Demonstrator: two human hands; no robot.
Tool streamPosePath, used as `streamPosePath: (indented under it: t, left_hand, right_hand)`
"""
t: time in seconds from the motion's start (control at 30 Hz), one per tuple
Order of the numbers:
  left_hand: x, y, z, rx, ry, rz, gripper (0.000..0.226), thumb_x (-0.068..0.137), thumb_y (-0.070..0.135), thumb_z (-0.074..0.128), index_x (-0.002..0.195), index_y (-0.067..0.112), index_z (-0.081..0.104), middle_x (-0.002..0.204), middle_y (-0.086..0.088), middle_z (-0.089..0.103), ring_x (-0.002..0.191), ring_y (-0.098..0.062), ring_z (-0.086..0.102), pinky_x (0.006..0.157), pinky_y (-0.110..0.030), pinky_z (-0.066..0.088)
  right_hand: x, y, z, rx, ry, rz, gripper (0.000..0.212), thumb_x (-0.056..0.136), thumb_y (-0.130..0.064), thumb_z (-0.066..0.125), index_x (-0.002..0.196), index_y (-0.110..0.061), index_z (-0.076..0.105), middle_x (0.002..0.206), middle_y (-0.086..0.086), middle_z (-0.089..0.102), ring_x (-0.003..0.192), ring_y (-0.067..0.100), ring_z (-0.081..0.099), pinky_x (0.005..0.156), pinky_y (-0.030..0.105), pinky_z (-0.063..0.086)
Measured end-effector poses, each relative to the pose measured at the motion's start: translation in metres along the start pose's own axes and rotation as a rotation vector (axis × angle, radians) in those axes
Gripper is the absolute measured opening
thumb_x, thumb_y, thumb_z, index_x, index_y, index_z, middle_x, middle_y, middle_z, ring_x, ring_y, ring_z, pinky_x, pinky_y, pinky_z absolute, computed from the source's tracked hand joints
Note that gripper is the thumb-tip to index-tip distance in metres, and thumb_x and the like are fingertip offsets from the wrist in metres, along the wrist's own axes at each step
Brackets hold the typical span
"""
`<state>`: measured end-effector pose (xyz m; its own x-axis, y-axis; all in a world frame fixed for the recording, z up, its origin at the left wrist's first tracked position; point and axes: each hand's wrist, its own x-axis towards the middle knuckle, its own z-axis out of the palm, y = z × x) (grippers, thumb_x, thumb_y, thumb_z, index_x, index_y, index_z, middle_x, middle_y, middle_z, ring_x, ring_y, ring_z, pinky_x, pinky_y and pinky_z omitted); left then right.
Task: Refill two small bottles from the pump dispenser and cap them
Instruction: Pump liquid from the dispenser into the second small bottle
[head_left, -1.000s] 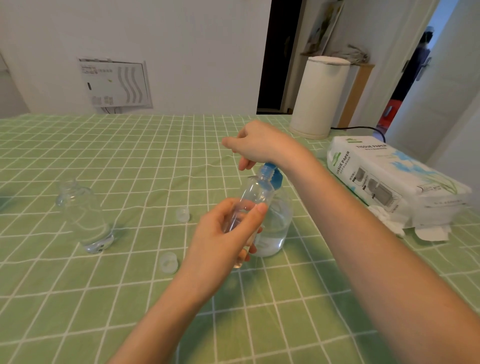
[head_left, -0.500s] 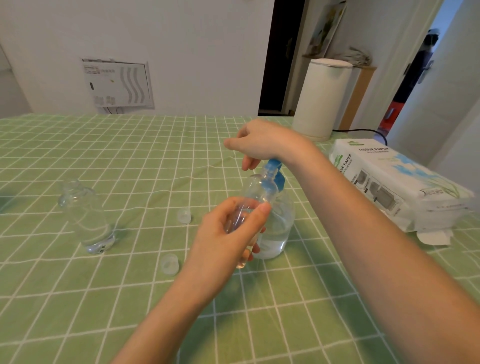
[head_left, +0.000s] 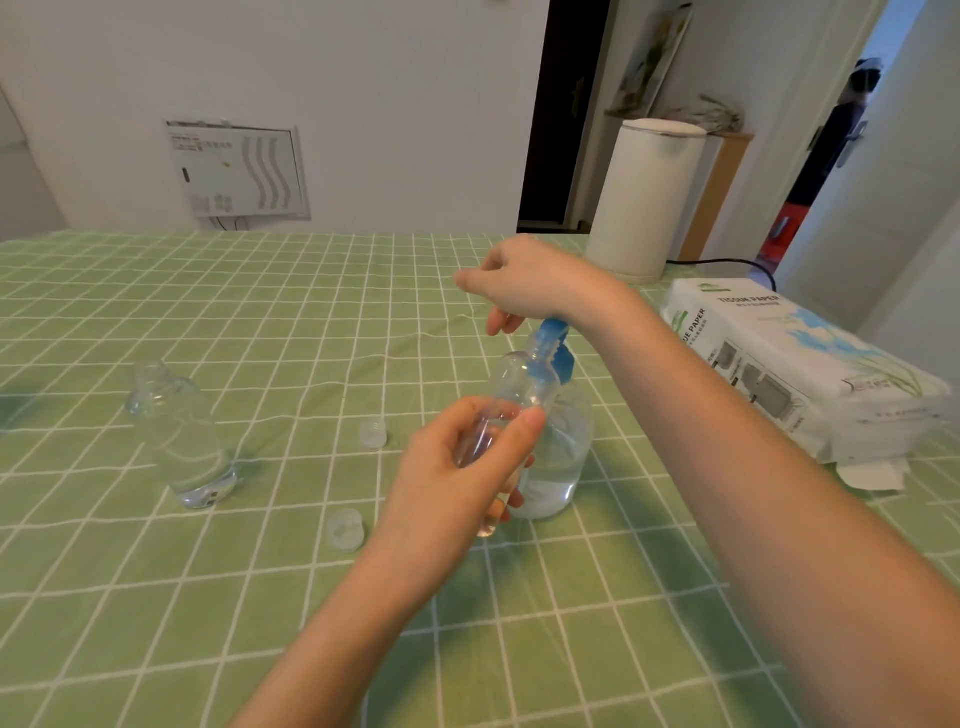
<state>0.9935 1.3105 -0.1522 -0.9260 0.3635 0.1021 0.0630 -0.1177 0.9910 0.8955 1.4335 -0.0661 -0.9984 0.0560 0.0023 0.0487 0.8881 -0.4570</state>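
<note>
- The small bottle (head_left: 521, 383), clear and uncapped, is gripped by the left hand (head_left: 464, 470) near the middle of the tabletop (head_left: 597, 623). The fingers and thumb are curled round its lower body.
- The small bottle is held tilted, with its open neck leaned toward the far right and set against the blue nozzle of the pump dispenser (head_left: 563, 447).
- The pump dispenser is stood upright just behind the left hand, touching the small bottle. Clear liquid is seen in the lower part of its body.
- The right hand (head_left: 524, 280) is placed over the blue pump head, with the heel of the hand on top of it. The fingers are curled downward and the thumb is pointed left. Whether anything is held under the hand cannot be told.
- A second small bottle (head_left: 176, 431), clear and uncapped, is stood toward the left edge of the tabletop, well apart from both hands. A little liquid is seen at its bottom.
- One clear cap (head_left: 373, 434) is laid between the second small bottle and the left hand. Another clear cap (head_left: 345, 529) is laid nearer the front edge, just left of the left wrist.
- A pack of tissue paper (head_left: 800, 364) is laid at the right edge of the tabletop, beyond the right forearm.
- A white cylindrical appliance (head_left: 644, 202) is stood at the far right corner, with a black cord (head_left: 727, 261) run from its base.
- The tabletop is covered with a green checked cloth.
</note>
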Motion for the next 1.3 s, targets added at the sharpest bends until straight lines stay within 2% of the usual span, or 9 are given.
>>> streamPosePath:
  t: [0.17,0.4,0.67,0.87,1.2,1.3]
  left_hand:
    - [0.000,0.002,0.000,-0.009,0.001,0.004,0.039,0.062,0.051,0.062,0.087,0.021,0.067,0.064,0.003,0.065,0.049,-0.008,0.055,0.043,-0.017,0.042]
    - [-0.001,0.003,0.001,-0.008,-0.003,0.006,0.039,0.061,0.051,0.062,0.086,0.020,0.066,0.065,0.002,0.065,0.048,-0.008,0.055,0.042,-0.016,0.042]
    - [-0.002,0.000,0.000,0.009,-0.002,-0.002,0.041,0.063,0.050,0.062,0.088,0.018,0.066,0.063,0.005,0.064,0.048,-0.006,0.054,0.042,-0.014,0.040]
    - [-0.001,0.000,0.000,0.016,0.006,-0.005,0.042,0.062,0.050,0.062,0.088,0.017,0.066,0.063,0.005,0.064,0.047,-0.006,0.054,0.041,-0.015,0.041]
    - [0.000,0.001,0.001,0.007,0.008,0.018,0.041,0.063,0.052,0.062,0.088,0.020,0.066,0.065,0.003,0.066,0.048,-0.007,0.055,0.041,-0.015,0.039]
    - [0.000,0.001,0.001,0.015,0.015,0.020,0.041,0.062,0.054,0.061,0.087,0.022,0.067,0.065,0.004,0.066,0.048,-0.007,0.056,0.042,-0.015,0.039]
  right_hand:
    - [0.000,-0.003,-0.003,-0.042,-0.005,0.005,0.043,0.097,-0.040,0.042,0.116,-0.005,0.058,0.088,0.005,0.074,0.091,0.024,0.070,0.066,0.023,0.047]
    - [-0.003,-0.001,-0.002,0.020,-0.021,0.016,0.044,0.096,-0.039,0.044,0.117,-0.004,0.060,0.084,0.003,0.075,0.097,0.024,0.069,0.065,0.023,0.046]
    - [-0.002,0.003,0.007,0.009,-0.045,0.029,0.041,0.096,-0.040,0.045,0.113,-0.005,0.060,0.085,0.003,0.075,0.093,0.023,0.070,0.070,0.023,0.047]
    - [-0.001,0.004,0.009,0.001,-0.006,0.006,0.041,0.096,-0.040,0.045,0.110,-0.006,0.061,0.083,0.002,0.074,0.091,0.023,0.070,0.062,0.022,0.044]
    - [-0.005,-0.003,-0.010,-0.014,-0.017,-0.025,0.043,0.096,-0.033,0.044,0.120,-0.001,0.059,0.084,0.002,0.075,0.100,0.025,0.068,0.061,0.021,0.044]
    - [-0.007,-0.002,-0.011,-0.040,-0.024,-0.027,0.041,0.096,-0.033,0.045,0.118,-0.003,0.060,0.088,0.003,0.074,0.099,0.023,0.068,0.067,0.024,0.047]
